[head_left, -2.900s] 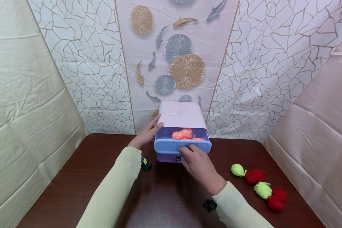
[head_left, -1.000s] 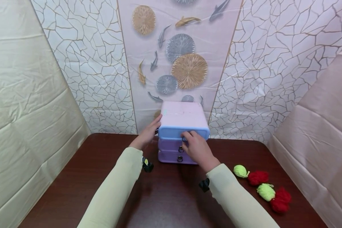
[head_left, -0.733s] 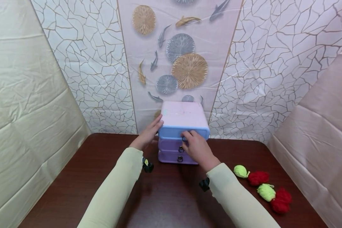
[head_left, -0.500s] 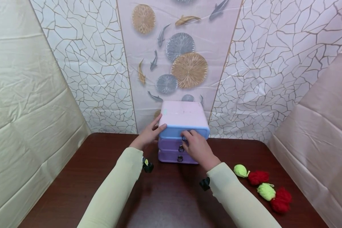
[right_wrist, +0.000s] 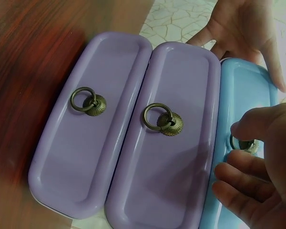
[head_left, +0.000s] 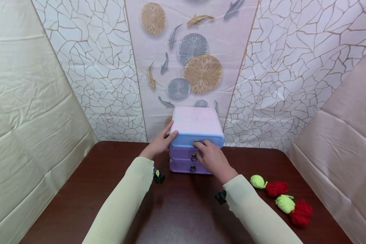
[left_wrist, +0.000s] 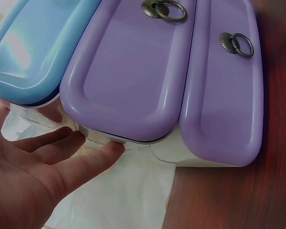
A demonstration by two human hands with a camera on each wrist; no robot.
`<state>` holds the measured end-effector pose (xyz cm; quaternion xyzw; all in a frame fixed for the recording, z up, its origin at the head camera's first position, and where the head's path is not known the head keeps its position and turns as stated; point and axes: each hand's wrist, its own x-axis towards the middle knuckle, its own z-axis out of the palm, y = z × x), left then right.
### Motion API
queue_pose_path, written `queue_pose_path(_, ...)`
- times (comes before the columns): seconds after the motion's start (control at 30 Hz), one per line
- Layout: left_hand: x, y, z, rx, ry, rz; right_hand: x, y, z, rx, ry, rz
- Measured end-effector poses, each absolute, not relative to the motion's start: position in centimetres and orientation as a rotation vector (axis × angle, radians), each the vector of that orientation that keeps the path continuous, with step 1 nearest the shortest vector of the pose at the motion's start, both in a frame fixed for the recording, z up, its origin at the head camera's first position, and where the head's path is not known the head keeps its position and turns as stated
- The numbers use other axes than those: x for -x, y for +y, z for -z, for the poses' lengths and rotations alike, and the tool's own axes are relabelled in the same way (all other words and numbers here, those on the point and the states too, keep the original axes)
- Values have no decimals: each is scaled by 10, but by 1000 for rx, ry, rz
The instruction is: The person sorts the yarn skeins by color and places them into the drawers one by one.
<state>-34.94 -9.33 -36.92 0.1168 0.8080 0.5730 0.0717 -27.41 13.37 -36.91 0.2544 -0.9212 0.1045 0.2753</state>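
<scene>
A small chest of drawers (head_left: 195, 122) has a pale pink top, a blue top drawer (head_left: 184, 139) and two purple drawers (left_wrist: 133, 62) below. Its drawer fronts sit close to flush with the body. My left hand (head_left: 158, 145) rests against the chest's left side with fingers extended, the thumb at the top front corner. At the blue drawer, my right hand (head_left: 215, 158) has thumb and forefinger curled about the brass ring pull (right_wrist: 247, 144); the other fingers are loosely bent. Brass rings (right_wrist: 158, 117) hang on the purple drawers, untouched. The blue drawer's inside is hidden.
To the right on the dark wooden table (head_left: 183, 210) lie two yellow-green yarn balls (head_left: 285, 203) and two red yarn bundles (head_left: 276, 188) in a slanting row. Patterned cloth (head_left: 109, 74) hangs behind the chest, with plain cloth on both sides.
The blue drawer, earlier out with orange yarn showing, has slid in under the pink top. My left thumb has moved onto the front corner. My right hand has stayed at the ring.
</scene>
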Motion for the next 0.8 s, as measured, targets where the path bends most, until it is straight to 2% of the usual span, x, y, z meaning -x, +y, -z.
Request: queue_pose_path(0.8,348,-92,370,-376,2424,-1752,275,128,394,-644,-2717,-288)
